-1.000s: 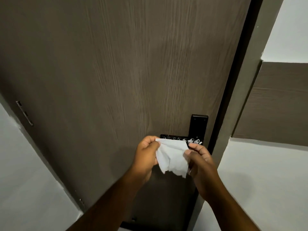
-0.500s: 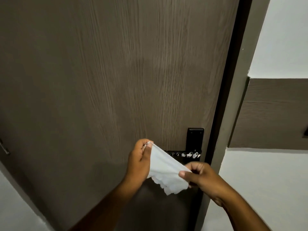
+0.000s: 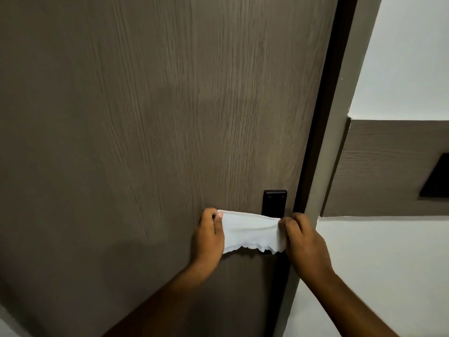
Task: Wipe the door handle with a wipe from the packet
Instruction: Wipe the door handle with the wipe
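Observation:
A white wipe (image 3: 252,231) is stretched flat between my two hands in front of the door handle. My left hand (image 3: 210,235) pinches its left edge and my right hand (image 3: 303,242) pinches its right edge. The wipe covers the lever of the black door handle; only the top of the black backplate (image 3: 274,201) shows above it and a small dark bit below. The packet is out of view.
The brown wood-grain door (image 3: 170,117) fills most of the view. A dark gap and grey door frame (image 3: 332,132) run down its right side. Beyond the frame are a white wall, a brown panel (image 3: 388,166) and a dark plate (image 3: 437,177) at the right edge.
My hands have pulled apart and spread the wipe wide. It now lies across the handle, hiding the lever and its keys that showed before.

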